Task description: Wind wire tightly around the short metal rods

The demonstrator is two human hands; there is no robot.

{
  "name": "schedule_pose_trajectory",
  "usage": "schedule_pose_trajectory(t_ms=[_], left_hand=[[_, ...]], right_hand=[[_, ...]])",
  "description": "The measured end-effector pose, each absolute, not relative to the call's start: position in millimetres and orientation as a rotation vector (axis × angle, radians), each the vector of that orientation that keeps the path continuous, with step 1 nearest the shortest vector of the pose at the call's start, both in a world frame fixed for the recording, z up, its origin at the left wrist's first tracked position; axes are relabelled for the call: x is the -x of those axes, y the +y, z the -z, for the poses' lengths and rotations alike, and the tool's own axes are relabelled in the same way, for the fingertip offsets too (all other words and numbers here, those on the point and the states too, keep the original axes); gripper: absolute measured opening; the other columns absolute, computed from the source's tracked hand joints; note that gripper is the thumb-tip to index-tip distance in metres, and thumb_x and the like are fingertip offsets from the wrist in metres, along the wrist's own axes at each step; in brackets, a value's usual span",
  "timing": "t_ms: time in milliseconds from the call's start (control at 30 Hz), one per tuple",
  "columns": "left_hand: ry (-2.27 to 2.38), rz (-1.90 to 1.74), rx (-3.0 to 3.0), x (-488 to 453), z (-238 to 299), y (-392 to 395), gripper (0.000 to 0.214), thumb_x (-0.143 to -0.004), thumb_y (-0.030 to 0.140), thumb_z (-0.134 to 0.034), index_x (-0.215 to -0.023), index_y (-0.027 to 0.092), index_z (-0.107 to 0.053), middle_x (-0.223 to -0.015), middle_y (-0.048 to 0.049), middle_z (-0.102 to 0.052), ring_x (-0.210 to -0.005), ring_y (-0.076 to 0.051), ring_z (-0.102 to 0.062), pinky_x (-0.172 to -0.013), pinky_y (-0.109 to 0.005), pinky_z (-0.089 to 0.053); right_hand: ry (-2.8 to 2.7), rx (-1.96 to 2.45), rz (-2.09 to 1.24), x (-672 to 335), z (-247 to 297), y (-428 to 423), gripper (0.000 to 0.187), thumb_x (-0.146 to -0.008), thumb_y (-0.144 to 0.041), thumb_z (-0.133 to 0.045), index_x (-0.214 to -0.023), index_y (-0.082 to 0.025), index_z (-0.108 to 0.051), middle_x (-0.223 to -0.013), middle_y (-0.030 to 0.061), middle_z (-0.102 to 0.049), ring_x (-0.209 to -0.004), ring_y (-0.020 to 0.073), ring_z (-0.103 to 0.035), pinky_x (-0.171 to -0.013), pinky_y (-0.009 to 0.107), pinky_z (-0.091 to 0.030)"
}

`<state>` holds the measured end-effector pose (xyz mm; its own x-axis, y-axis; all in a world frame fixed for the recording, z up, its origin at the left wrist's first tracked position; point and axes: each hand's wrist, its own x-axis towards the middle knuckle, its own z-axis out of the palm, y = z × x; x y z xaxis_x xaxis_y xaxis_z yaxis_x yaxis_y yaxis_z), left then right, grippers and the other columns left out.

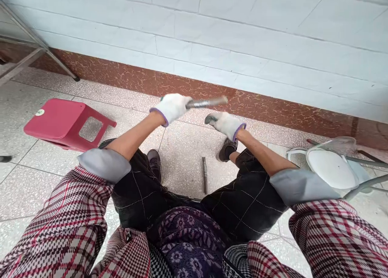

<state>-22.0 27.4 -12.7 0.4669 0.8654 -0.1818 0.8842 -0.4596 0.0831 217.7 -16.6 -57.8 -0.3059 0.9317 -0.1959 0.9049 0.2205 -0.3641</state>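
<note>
My left hand (174,108), in a white work glove with a purple cuff, is closed around one end of a short grey metal rod (209,102). The rod points to the right, with a shiny ridged stretch near the glove and a blurred far end. Just below that far end, my right hand (224,124), gloved alike with dark grey fingertips, is apart from the rod. Its fingers reach left, loosely bent and open, and nothing shows in them. A similar rod (205,175) with a ridged middle lies on the floor between my feet.
A red plastic stool (65,122) lies on its side at the left. Metal legs (45,47) stand in the upper left corner. At the right are a white round-lidded item (332,168) and grey metal tubes (368,185). The tiled wall (212,35) rises ahead.
</note>
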Motion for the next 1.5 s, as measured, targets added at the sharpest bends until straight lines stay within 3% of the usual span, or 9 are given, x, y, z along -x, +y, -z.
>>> schedule_pose_trajectory(t_ms=[167, 367, 633, 767, 867, 1000, 1267, 1400, 1500], left_hand=[[1.789, 0.188, -2.47, 52, 29, 56, 0.038, -0.105, 0.03, -0.052, -0.129, 0.022, -0.08, -0.102, -0.014, -0.079, -0.096, -0.028, -0.071, -0.083, -0.037, -0.05], [1.348, 0.653, -2.716, 24, 56, 18, 0.034, -0.099, 0.013, -0.055, -0.12, 0.015, -0.082, -0.099, -0.0188, -0.079, -0.095, -0.03, -0.075, -0.084, -0.038, -0.051], [1.228, 0.378, -2.78, 7, 9, -7, 0.036, -0.104, 0.024, -0.056, -0.133, 0.028, -0.076, -0.091, -0.0128, -0.078, -0.09, -0.03, -0.073, -0.077, -0.039, -0.044], [1.464, 0.232, -2.737, 29, -8, 12, 0.041, -0.107, 0.024, -0.051, -0.141, 0.029, -0.073, -0.103, -0.0124, -0.079, -0.094, -0.029, -0.072, -0.077, -0.039, -0.042], [1.655, 0.21, -2.668, 45, -5, 27, 0.042, -0.108, 0.024, -0.047, -0.142, 0.026, -0.072, -0.101, -0.0141, -0.08, -0.093, -0.03, -0.071, -0.077, -0.04, -0.043], [1.684, 0.276, -2.672, 46, 15, 37, 0.042, -0.107, 0.024, -0.047, -0.139, 0.023, -0.075, -0.098, -0.0155, -0.08, -0.094, -0.031, -0.073, -0.08, -0.041, -0.045], [1.367, 0.352, -2.777, 28, 26, 20, 0.037, -0.101, 0.02, -0.056, -0.126, 0.027, -0.082, -0.087, -0.0141, -0.077, -0.092, -0.031, -0.073, -0.082, -0.042, -0.045], [1.329, 0.304, -2.709, 35, 10, 9, 0.033, -0.101, 0.026, -0.058, -0.123, 0.03, -0.082, -0.084, -0.0098, -0.076, -0.089, -0.028, -0.071, -0.078, -0.038, -0.043], [1.383, 0.091, -2.566, 38, -2, 3, 0.034, -0.102, 0.035, -0.057, -0.126, 0.03, -0.082, -0.087, -0.0067, -0.076, -0.085, -0.023, -0.069, -0.074, -0.034, -0.043]], right_hand=[[-2.438, 1.578, -0.821, -190, 60, -55, 0.027, -0.103, -0.024, -0.057, -0.116, -0.022, -0.081, -0.105, 0.0076, -0.083, -0.088, 0.0215, -0.072, -0.08, 0.031, -0.055], [-2.269, 1.69, -0.638, -202, 24, -34, 0.026, -0.105, -0.029, -0.06, -0.117, -0.024, -0.082, -0.104, 0.0076, -0.081, -0.089, 0.0229, -0.072, -0.077, 0.033, -0.053], [-2.241, 1.817, -0.705, -212, 24, -1, 0.02, -0.098, -0.018, -0.062, -0.098, -0.021, -0.082, -0.096, 0.0065, -0.079, -0.088, 0.0228, -0.07, -0.079, 0.035, -0.054], [-2.198, 1.697, -0.882, -191, 35, -24, 0.021, -0.103, -0.036, -0.065, -0.107, -0.023, -0.082, -0.1, 0.0078, -0.079, -0.084, 0.0242, -0.07, -0.073, 0.038, -0.057], [-2.226, 1.636, -0.909, -173, 32, -45, 0.029, -0.109, -0.048, -0.065, -0.114, -0.022, -0.078, -0.111, 0.0081, -0.078, -0.089, 0.0211, -0.072, -0.08, 0.037, -0.061], [-2.217, 1.615, -0.888, -161, 16, -53, 0.03, -0.111, -0.046, -0.061, -0.122, -0.023, -0.076, -0.114, 0.0089, -0.077, -0.086, 0.0198, -0.072, -0.077, 0.036, -0.061], [-2.311, 1.66, -0.805, -184, -7, -5, 0.017, -0.09, -0.02, -0.061, -0.085, -0.02, -0.078, -0.085, 0.0058, -0.074, -0.077, 0.0203, -0.063, -0.072, 0.036, -0.047], [-2.14, 1.551, -1.122, -195, 1, 2, 0.01, -0.082, -0.026, -0.067, -0.082, -0.02, -0.076, -0.082, 0.004, -0.071, -0.071, 0.0171, -0.057, -0.065, 0.032, -0.046], [-1.992, 1.47, -1.187, -193, 8, -4, 0.021, -0.088, -0.039, -0.068, -0.094, -0.021, -0.077, -0.077, 0.0031, -0.067, -0.065, 0.016, -0.055, -0.058, 0.031, -0.045]])
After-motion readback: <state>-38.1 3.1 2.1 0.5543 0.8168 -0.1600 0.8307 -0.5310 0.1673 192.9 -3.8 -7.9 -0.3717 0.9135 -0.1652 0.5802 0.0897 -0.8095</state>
